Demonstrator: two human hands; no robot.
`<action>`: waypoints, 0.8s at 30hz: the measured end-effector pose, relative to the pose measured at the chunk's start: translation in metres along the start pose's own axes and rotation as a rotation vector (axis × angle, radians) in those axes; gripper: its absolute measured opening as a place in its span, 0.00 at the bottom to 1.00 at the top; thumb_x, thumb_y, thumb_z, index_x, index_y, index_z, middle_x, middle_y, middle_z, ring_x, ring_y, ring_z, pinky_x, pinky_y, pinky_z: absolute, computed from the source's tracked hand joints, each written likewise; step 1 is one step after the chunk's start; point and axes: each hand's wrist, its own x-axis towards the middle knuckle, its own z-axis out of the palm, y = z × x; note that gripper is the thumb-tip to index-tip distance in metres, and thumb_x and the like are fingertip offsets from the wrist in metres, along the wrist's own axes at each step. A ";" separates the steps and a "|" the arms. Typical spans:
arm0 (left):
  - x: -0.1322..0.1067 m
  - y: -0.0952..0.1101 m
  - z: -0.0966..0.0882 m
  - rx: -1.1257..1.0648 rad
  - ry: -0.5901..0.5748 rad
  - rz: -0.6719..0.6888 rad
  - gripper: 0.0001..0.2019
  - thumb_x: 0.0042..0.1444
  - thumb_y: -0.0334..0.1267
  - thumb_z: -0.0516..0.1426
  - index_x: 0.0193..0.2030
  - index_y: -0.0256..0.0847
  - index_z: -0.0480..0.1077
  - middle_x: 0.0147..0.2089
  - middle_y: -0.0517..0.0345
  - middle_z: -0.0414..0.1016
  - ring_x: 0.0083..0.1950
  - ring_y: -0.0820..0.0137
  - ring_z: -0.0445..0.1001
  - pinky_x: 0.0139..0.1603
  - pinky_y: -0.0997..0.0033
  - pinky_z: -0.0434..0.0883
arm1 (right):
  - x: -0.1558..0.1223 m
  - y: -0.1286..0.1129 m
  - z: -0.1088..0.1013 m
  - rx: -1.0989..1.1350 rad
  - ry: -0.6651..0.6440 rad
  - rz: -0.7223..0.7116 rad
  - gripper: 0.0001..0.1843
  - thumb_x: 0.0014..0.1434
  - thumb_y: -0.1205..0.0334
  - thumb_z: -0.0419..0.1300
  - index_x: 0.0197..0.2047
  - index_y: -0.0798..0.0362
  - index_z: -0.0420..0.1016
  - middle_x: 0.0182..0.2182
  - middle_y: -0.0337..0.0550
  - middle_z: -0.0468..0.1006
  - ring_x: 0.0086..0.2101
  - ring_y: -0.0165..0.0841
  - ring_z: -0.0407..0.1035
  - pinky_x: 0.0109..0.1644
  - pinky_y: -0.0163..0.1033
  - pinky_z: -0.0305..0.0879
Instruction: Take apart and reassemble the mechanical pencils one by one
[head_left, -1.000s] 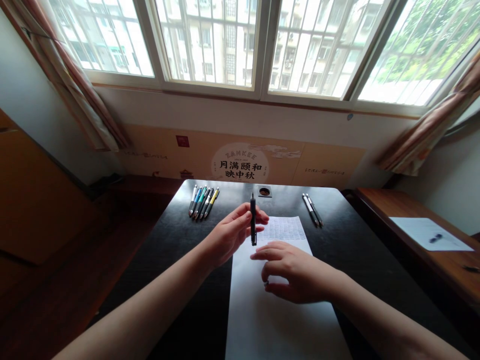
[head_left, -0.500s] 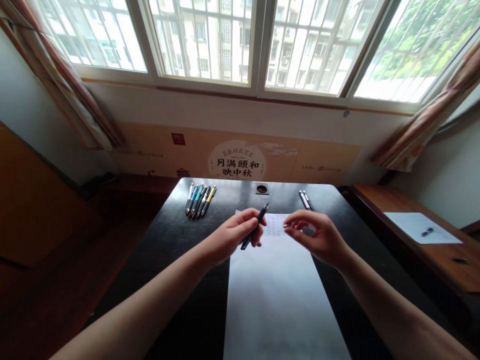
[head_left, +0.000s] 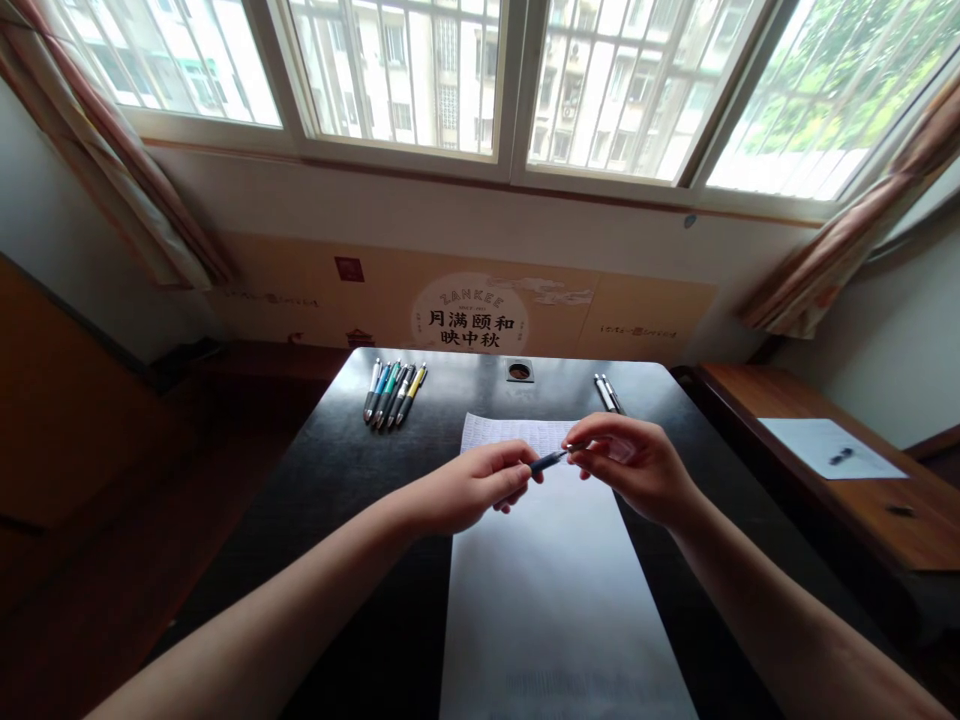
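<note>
Pen barrel (head_left: 548,462), slim, dark blue-black, cylindrical and apparently plastic, held aloft over a long white sheet of paper (head_left: 555,590) on a glossy black surface (head_left: 345,510). Closed around the barrel's rear part: left hand (head_left: 484,485), thumb along the side, fingers curled beneath, narrow end pointing up and to the right. Pinched between thumb and forefinger of the right hand (head_left: 636,462): a small, pale, shiny piece (head_left: 576,448), probably metal, right at the barrel's narrow end. Impossible to tell whether touching or just short of it, with fingertips covering part of the piece.

Likely very light, stiff along its length and hard to crush, but smooth and round, so apt to roll or slip between fingers. Best held mid-barrel, thumb against two fingers, narrow end left uncovered. Small piece probably lighter again and easily dropped; best taken by its sides, fingertips only, with gentle pressure.

Far left on the surface: a bundle of slim pens (head_left: 390,392) in silver, blue, teal, black and yellow, side by side. Far right, behind the right hand: two silver-and-black pens (head_left: 606,392), partly hidden.
</note>
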 end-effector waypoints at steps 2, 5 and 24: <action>-0.001 0.000 0.000 0.017 -0.003 -0.009 0.12 0.64 0.45 0.52 0.41 0.38 0.68 0.30 0.63 0.64 0.33 0.71 0.64 0.38 0.70 0.66 | 0.000 -0.001 0.000 -0.051 -0.029 -0.011 0.07 0.60 0.66 0.68 0.44 0.51 0.81 0.37 0.44 0.80 0.32 0.32 0.75 0.33 0.35 0.75; -0.002 0.001 -0.001 0.112 0.011 -0.004 0.11 0.64 0.43 0.52 0.43 0.39 0.69 0.31 0.62 0.65 0.34 0.71 0.66 0.38 0.70 0.67 | 0.001 -0.003 0.000 -0.134 -0.060 -0.036 0.07 0.61 0.66 0.68 0.43 0.51 0.81 0.36 0.44 0.81 0.33 0.32 0.75 0.34 0.36 0.75; 0.000 -0.009 0.001 0.759 0.239 0.103 0.08 0.65 0.37 0.54 0.46 0.41 0.73 0.41 0.56 0.79 0.40 0.65 0.75 0.40 0.69 0.67 | 0.002 0.006 0.006 -0.548 -0.191 0.032 0.17 0.68 0.52 0.59 0.33 0.54 0.79 0.25 0.41 0.79 0.24 0.29 0.69 0.29 0.34 0.63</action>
